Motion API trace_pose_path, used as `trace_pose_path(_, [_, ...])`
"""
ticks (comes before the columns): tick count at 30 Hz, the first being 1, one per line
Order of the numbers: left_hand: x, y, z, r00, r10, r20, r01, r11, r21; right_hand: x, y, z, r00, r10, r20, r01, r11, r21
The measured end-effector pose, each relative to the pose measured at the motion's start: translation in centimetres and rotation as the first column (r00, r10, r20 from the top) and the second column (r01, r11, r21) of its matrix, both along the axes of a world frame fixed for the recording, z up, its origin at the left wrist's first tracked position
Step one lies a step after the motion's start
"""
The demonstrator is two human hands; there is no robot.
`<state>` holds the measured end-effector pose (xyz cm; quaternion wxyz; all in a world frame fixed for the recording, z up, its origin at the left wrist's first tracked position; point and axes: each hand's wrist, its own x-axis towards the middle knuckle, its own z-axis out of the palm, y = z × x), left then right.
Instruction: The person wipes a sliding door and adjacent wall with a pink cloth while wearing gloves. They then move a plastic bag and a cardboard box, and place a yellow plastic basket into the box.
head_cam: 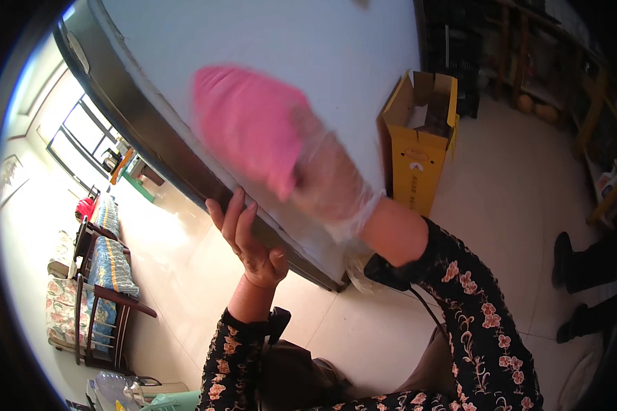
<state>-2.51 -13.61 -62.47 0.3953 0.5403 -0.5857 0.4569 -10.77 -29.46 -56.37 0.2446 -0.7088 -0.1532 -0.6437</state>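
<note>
My right hand (334, 174), in a clear plastic glove, holds a pink cloth (247, 123) against or just over a large pale flat panel (339, 51); the hand is blurred. My left hand (252, 246) is bare and rests with its fingers on the panel's dark edge (185, 180), the thumb apart from them. Whether those fingers grip the edge or only lie on it, I cannot tell. Both sleeves are black with a floral pattern.
An open yellow cardboard box (416, 169) stands beside the panel at the right. Another person's dark shoes (563, 259) show at the far right, near wooden shelving (524, 56). A wooden bench with blue cushions (110, 262) stands at the left. A clear plastic bag (362, 272) lies below the panel.
</note>
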Motion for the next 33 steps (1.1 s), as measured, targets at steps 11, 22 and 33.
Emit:
trace_pose_path(11, [0.2,0.4,-0.3,1.000,0.015,-0.022,-0.014,0.999,0.036,1.2,-8.3,3.8,0.941,-0.194,-0.278,0.290,0.884,0.367])
trace_pose_path(22, [0.1,0.4,-0.1,0.999,0.032,-0.008,-0.032,0.999,0.039,1.0,-3.8,4.8,0.969,-0.245,0.034,0.247,0.952,-0.180])
trace_pose_path(33, [-0.5,0.1,0.4,0.998,0.063,0.018,-0.064,0.997,0.037,2.1,-11.1,-10.4,0.500,-0.196,-0.843,0.724,0.630,0.283])
